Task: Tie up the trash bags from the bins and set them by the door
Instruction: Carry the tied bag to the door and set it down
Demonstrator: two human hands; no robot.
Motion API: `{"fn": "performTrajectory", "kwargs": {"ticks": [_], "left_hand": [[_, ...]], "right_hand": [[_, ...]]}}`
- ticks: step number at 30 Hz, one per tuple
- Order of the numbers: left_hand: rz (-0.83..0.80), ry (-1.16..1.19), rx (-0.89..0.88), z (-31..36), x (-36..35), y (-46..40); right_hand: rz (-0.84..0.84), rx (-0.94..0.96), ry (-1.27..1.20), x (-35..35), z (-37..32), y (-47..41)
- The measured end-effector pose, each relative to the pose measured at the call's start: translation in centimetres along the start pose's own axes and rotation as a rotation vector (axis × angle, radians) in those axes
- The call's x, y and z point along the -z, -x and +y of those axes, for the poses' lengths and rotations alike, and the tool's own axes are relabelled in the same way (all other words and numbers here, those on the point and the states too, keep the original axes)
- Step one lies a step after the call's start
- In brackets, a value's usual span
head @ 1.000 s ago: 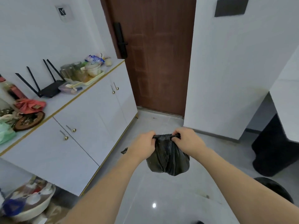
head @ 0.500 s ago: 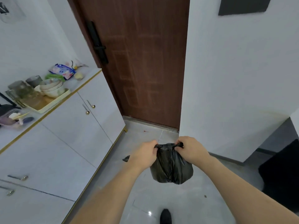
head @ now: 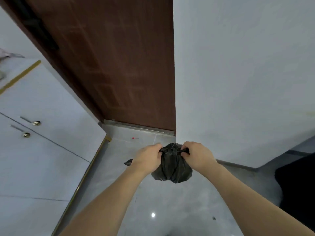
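Observation:
A small black trash bag (head: pixel 172 169) hangs above the grey floor, its top bunched into two twisted ends. My left hand (head: pixel 147 158) grips the left end and my right hand (head: pixel 197 156) grips the right end, both pulling outward at the bag's neck. The brown door (head: pixel 115 65) stands shut straight ahead, its threshold a short way beyond the bag.
A white cabinet (head: pixel 42 133) with gold trim and brass knobs runs along the left. A white wall corner (head: pixel 238 82) juts out on the right, close to the bag. A dark object (head: pixel 296 189) sits at the far right. A small black scrap (head: pixel 128 162) lies on the floor.
I have moved closer to the door; the cabinet top and its clutter have slid out of view to the left. Both hands keep their hold on the bag's ends.

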State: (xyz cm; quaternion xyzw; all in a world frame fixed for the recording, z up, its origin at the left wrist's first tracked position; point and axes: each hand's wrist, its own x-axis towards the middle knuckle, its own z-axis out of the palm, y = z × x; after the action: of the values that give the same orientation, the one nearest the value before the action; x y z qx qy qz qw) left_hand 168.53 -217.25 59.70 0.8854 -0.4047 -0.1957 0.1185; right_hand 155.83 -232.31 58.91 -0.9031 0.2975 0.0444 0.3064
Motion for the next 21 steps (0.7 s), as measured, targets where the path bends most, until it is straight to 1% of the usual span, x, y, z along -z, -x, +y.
{"fn": "performTrajectory", "kwargs": {"ticks": [5, 8, 11, 13, 18, 21], "left_hand": [[0.007, -0.091, -0.043, -4.2, -13.7, -10.6], [0.006, -0.087, -0.046, -7.2, -23.1, -16.9], [-0.005, -0.087, -0.057, -10.0, -31.5, -22.2], [-0.008, -0.144, -0.086, -11.3, -36.3, -25.1], [0.0, -0.349, -0.157, -13.2, -44.3, -31.1], [0.024, -0.368, -0.156, -14.0, -47.3, -33.5]], "right_hand": [[0.014, -0.004, -0.033, -9.9, 10.9, -9.4], [0.016, 0.001, -0.032, -16.9, 17.7, -15.1], [0.021, 0.001, -0.02, -23.5, 24.0, -20.1], [0.019, -0.005, -0.004, -27.2, 27.6, -22.8], [-0.023, -0.016, 0.036, -33.4, 33.7, -27.7], [-0.028, -0.004, 0.086, -35.5, 35.9, -29.7]]}}
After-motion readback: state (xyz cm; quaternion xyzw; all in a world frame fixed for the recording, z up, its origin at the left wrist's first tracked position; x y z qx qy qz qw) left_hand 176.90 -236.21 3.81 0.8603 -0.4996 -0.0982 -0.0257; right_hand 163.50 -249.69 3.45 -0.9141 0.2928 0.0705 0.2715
